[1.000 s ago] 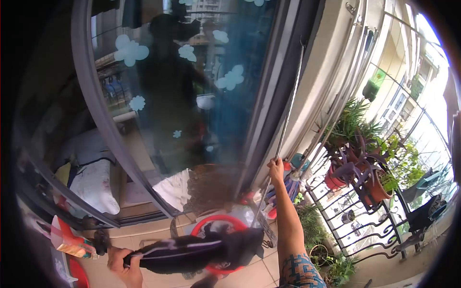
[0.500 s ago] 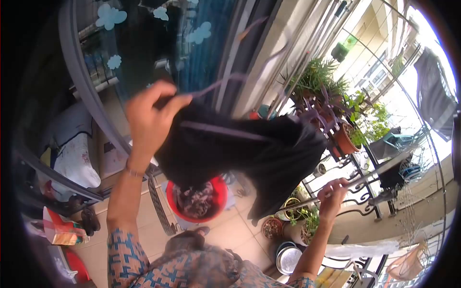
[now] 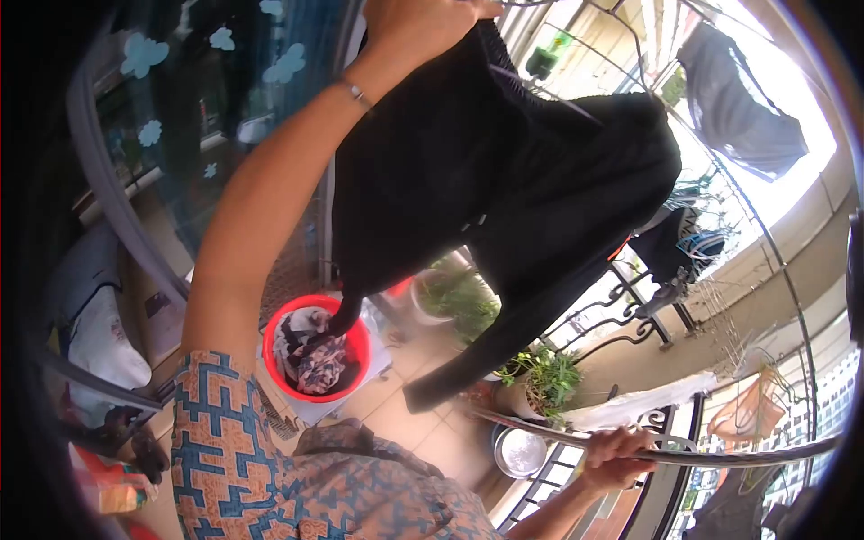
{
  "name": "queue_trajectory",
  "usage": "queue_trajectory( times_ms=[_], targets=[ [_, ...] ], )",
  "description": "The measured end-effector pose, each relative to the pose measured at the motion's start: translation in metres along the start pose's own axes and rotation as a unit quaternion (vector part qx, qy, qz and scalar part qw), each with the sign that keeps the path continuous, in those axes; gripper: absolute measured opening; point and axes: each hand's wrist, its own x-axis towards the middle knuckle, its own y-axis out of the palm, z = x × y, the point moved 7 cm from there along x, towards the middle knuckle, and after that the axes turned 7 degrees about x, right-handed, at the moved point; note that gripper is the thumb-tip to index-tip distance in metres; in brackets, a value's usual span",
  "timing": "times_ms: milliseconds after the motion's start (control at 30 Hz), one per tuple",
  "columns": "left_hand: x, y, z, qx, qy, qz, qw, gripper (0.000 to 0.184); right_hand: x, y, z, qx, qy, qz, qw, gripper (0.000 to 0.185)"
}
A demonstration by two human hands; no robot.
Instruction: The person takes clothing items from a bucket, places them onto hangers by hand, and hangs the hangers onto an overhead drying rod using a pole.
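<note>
Black trousers (image 3: 423,171) with a gathered elastic waistband hang spread out in front of me, their legs pointing down. My left hand (image 3: 427,27) is raised at the top of the view, closed on the waistband's left end; some fingertips are cut off by the edge. A thin purplish strip (image 3: 576,108) runs by the waistband, and I cannot make out what it is. Low on the right, my right hand (image 3: 616,459) is wrapped around a long metal pole (image 3: 720,457). One trouser leg reaches down to the red basin (image 3: 367,346), which holds damp-looking clothes (image 3: 319,364).
Sliding glass doors (image 3: 180,99) with flower stickers stand to the left. Railings (image 3: 621,315) with hanging laundry (image 3: 742,108) line the right. A potted plant (image 3: 549,382) and a metal bowl (image 3: 519,453) are on the tiled floor (image 3: 418,360).
My left hand has risen up and to the right, lifting and spreading the black trousers. My right hand, still on the pole, has come lower. The view has turned somewhat.
</note>
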Motion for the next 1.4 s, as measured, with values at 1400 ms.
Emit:
queue_trajectory(
  times_ms=[1400],
  targets=[
    [0.046,0.045,-0.191,-0.374,0.142,-0.084,0.913,0.075,0.014,0.029,-0.032,-0.039,0.102,-0.142,0.984,0.060]
  ],
)
